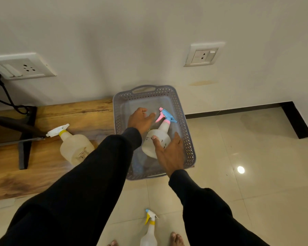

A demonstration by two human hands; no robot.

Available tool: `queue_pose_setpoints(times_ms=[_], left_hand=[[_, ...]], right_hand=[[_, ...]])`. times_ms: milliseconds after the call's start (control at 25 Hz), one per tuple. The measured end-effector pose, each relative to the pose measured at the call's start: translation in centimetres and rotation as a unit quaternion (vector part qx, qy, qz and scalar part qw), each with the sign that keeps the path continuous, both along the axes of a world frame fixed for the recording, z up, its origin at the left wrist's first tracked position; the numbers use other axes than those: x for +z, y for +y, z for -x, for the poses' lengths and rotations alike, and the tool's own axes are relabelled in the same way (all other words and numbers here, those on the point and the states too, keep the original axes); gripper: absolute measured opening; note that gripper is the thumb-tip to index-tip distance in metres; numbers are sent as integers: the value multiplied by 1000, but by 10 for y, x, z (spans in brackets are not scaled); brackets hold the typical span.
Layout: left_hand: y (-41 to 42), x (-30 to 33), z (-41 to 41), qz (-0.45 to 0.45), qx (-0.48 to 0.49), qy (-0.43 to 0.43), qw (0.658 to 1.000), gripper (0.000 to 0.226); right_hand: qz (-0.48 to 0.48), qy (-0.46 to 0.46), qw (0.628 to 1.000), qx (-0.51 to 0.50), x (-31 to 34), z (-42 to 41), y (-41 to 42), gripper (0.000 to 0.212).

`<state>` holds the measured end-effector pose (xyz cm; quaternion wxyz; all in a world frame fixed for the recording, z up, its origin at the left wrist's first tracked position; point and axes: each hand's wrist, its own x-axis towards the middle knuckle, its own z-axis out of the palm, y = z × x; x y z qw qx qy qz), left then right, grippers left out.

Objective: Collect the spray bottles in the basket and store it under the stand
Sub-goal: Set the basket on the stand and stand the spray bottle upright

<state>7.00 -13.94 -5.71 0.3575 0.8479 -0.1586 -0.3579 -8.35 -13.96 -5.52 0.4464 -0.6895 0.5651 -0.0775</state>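
Note:
A grey perforated basket (118,119) stands on the floor against the wall, beside the end of a low wooden stand (43,164). Inside it lies a white spray bottle with a pink and blue trigger (159,137), nozzle towards the wall. My right hand (169,153) wraps the bottle's base, thumb on its side. My left hand (140,119) hovers inside the basket next to the trigger, fingers spread and holding nothing. On the stand lies a large translucent bottle with a white trigger and yellow collar (75,148). A small bottle with a yellow and blue trigger (149,229) stands on the tiles between my feet.
A black metal leg (25,139) and a black cable (5,96) stand at the stand's left end. Two wall sockets (202,55) sit above. A dark skirting strip (238,110) runs along the wall. Glossy tiles (256,174) spread to the right.

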Motion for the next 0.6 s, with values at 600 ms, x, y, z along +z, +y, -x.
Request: queue_pose_setpoints(times_ms=[600], left_hand=[[-43, -8, 14, -12, 27, 188, 982, 68]], right_hand=[[-61, -100, 993, 13, -12, 0, 12, 81]])
